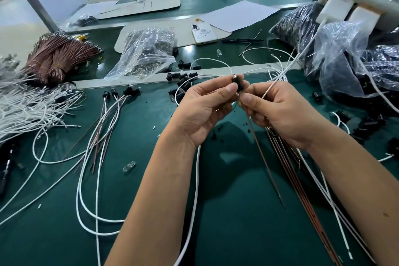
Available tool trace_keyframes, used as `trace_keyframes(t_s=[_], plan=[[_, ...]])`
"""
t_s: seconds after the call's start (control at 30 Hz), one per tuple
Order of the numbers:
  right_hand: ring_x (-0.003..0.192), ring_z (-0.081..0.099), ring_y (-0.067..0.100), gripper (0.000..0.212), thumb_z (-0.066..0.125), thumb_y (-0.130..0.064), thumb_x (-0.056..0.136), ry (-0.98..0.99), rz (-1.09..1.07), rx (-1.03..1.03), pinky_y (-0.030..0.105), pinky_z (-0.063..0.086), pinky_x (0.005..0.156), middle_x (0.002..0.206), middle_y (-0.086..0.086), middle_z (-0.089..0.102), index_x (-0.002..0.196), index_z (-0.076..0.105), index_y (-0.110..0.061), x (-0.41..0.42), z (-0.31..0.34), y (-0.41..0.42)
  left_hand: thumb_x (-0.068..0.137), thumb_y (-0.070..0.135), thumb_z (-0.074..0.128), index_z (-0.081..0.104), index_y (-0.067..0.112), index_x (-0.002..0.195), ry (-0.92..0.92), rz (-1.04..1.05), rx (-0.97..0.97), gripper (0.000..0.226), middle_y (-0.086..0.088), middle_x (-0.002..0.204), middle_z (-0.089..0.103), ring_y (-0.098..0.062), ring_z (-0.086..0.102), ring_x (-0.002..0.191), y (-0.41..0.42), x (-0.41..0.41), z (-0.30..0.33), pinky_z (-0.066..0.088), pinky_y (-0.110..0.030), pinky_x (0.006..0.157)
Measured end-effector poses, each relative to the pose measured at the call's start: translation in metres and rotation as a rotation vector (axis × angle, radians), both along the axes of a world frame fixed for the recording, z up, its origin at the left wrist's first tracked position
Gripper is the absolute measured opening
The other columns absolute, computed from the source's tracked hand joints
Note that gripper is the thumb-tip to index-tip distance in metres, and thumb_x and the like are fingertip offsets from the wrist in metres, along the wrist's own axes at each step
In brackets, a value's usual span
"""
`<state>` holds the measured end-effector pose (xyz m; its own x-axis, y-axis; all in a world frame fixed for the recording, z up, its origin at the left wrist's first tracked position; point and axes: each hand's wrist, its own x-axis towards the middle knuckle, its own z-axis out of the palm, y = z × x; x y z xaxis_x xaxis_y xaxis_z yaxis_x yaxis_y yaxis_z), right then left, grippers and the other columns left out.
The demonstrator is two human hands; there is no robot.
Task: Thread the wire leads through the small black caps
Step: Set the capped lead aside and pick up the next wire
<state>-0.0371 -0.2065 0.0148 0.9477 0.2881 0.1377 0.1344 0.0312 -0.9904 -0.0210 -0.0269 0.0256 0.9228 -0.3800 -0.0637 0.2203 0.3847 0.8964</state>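
A small black cap (238, 82) is held above the green table (151, 179), pinched between the thumb and fingers of my left hand (205, 106). My right hand (278, 110) pinches a brown wire lead (264, 162) just below the cap; the lead hangs down toward me. A white lead (278, 80) rises from the right fingers toward the upper right. Another white wire (195, 190) drops from under my left wrist. Several finished cap-and-wire pieces (121, 95) lie to the left. Loose black caps (181, 76) lie behind my hands.
Brown wire bundles (58, 56) and white wire heaps (23, 101) lie at left. A clear bag of metal parts (144, 54), a phone (204, 33) and a pen (241, 40) sit behind. Plastic bags of black caps (345, 54) crowd the right. Brown leads (302, 190) lie under my right forearm.
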Motion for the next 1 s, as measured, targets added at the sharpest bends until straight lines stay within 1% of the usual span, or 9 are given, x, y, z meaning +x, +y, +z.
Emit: trace_keyframes(t_s=[0.1, 0.17, 0.3, 0.4, 0.53, 0.63, 0.7, 0.87, 1.0], plan=[[0.054, 0.035, 0.013, 0.020, 0.067, -0.026, 0.095, -0.029, 0.012, 0.004, 0.031, 0.020, 0.052, 0.067, 0.002, 0.053, 0.075, 0.073, -0.023, 0.000, 0.000, -0.002, 0.079, 0.015, 0.070, 0.074, 0.012, 0.108, -0.018, -0.014, -0.012, 0.030, -0.003, 0.102, 0.077, -0.010, 0.070, 0.089, 0.001, -0.001, 0.001, 0.045, -0.024, 0.081], [0.055, 0.032, 0.015, 0.021, 0.066, -0.024, 0.098, -0.044, 0.009, -0.012, 0.033, 0.019, 0.052, 0.067, 0.001, 0.052, 0.078, 0.073, -0.023, 0.001, -0.002, -0.003, 0.080, 0.015, 0.069, 0.074, 0.012, 0.109, -0.032, -0.017, -0.011, 0.030, -0.003, 0.102, 0.076, -0.011, 0.069, 0.091, 0.001, 0.000, 0.001, 0.045, -0.025, 0.082], [0.055, 0.029, 0.016, 0.018, 0.066, -0.026, 0.096, -0.042, -0.025, -0.012, 0.029, 0.019, 0.050, 0.069, 0.005, 0.046, 0.086, 0.071, -0.013, 0.003, -0.006, -0.003, 0.081, 0.015, 0.069, 0.074, 0.012, 0.109, -0.053, -0.010, -0.001, 0.029, -0.002, 0.102, 0.076, -0.011, 0.069, 0.091, 0.001, 0.000, 0.000, 0.046, -0.023, 0.081], [0.054, 0.031, 0.012, 0.016, 0.068, -0.028, 0.094, -0.033, -0.029, 0.013, 0.024, 0.022, 0.049, 0.069, 0.010, 0.042, 0.088, 0.076, -0.016, 0.003, -0.007, -0.002, 0.081, 0.015, 0.070, 0.075, 0.014, 0.106, -0.069, -0.002, 0.005, 0.026, -0.002, 0.100, 0.076, -0.008, 0.069, 0.086, 0.000, 0.000, -0.001, 0.047, -0.021, 0.078], [0.053, 0.032, 0.011, 0.017, 0.067, -0.026, 0.094, -0.010, -0.015, 0.049, 0.025, 0.021, 0.050, 0.064, 0.001, 0.046, 0.093, 0.081, -0.015, 0.004, -0.009, -0.002, 0.087, 0.009, 0.066, 0.073, 0.011, 0.107, -0.075, 0.004, -0.012, 0.021, -0.002, 0.097, 0.077, -0.007, 0.069, 0.076, 0.001, 0.001, -0.002, 0.052, -0.017, 0.072], [0.053, 0.032, 0.012, 0.019, 0.071, -0.030, 0.092, -0.014, -0.023, 0.061, 0.026, 0.021, 0.051, 0.063, 0.000, 0.046, 0.091, 0.081, -0.013, 0.005, -0.011, -0.002, 0.081, 0.015, 0.069, 0.074, 0.014, 0.105, -0.078, 0.001, 0.005, 0.025, -0.001, 0.098, 0.077, -0.007, 0.067, 0.077, 0.001, 0.001, -0.001, 0.049, -0.018, 0.075], [0.053, 0.033, 0.012, 0.023, 0.074, -0.035, 0.088, -0.025, -0.028, 0.062, 0.026, 0.022, 0.051, 0.063, 0.001, 0.047, 0.090, 0.081, -0.013, 0.005, -0.011, -0.002, 0.079, 0.017, 0.070, 0.075, 0.015, 0.105, -0.081, 0.002, 0.024, 0.026, 0.000, 0.099, 0.076, -0.007, 0.066, 0.079, 0.001, 0.001, -0.002, 0.045, -0.022, 0.078], [0.053, 0.035, 0.010, 0.018, 0.072, -0.031, 0.091, -0.040, -0.042, 0.040, 0.022, 0.024, 0.050, 0.063, -0.001, 0.051, 0.090, 0.082, -0.016, 0.005, -0.011, -0.003, 0.082, 0.017, 0.069, 0.073, 0.014, 0.108, -0.084, 0.002, 0.043, 0.027, 0.000, 0.101, 0.076, -0.007, 0.065, 0.081, 0.000, 0.001, -0.002, 0.045, -0.022, 0.078], [0.054, 0.034, 0.011, 0.020, 0.073, -0.034, 0.089, -0.037, -0.037, 0.035, 0.023, 0.024, 0.051, 0.063, -0.002, 0.051, 0.090, 0.082, -0.017, 0.004, -0.010, -0.002, 0.087, 0.012, 0.067, 0.074, 0.014, 0.107, -0.080, 0.009, 0.048, 0.021, -0.001, 0.100, 0.076, -0.007, 0.066, 0.080, 0.000, 0.002, -0.003, 0.044, -0.024, 0.080]])
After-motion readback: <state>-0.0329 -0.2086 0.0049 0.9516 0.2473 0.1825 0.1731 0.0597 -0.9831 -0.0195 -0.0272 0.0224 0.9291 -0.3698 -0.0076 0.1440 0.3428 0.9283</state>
